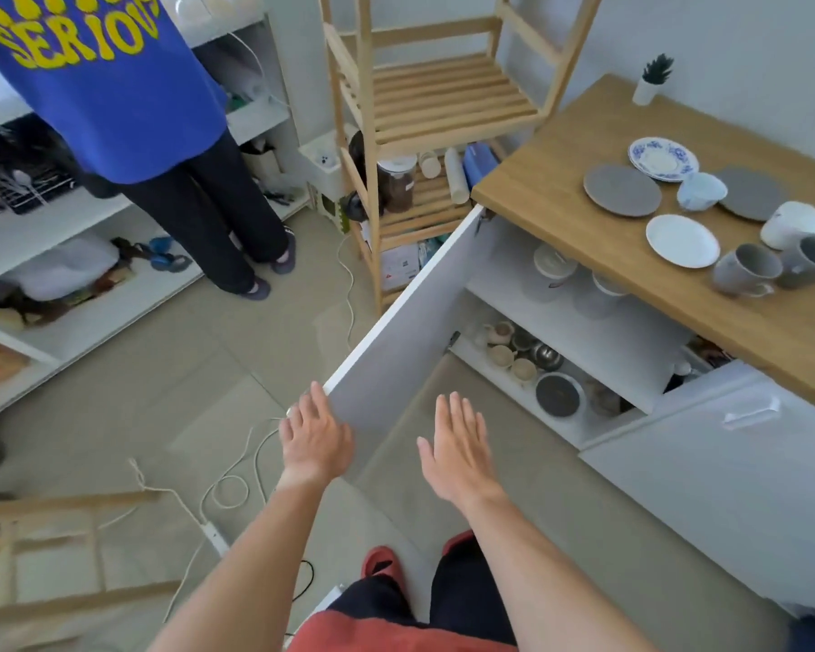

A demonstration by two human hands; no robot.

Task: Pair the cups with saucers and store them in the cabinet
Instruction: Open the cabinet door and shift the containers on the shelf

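Here, at far left, a second person in a blue shirt [100, 82] stands facing white shelving [67, 237], and a slatted wooden rack [443, 101] rises beyond them. Lower down, the left hand [316, 440] is spread flat with its fingertips touching the free edge of the open cabinet door [410, 331], gripping nothing. The right hand [457, 449] hovers beside it, fingers straight and empty, over the floor in front of the cabinet [561, 322], whose 2 shelves already hold assorted crockery. On the wooden countertop [561, 148] above sit 4 saucers: a grey saucer [622, 189], a blue-patterned saucer [663, 159], a plain white saucer [682, 240] and a second grey saucer [749, 194]. Among them stand a pale blue cup [701, 191], a white cup [796, 224] and 2 grey mugs [744, 270] touching each other near the front edge.
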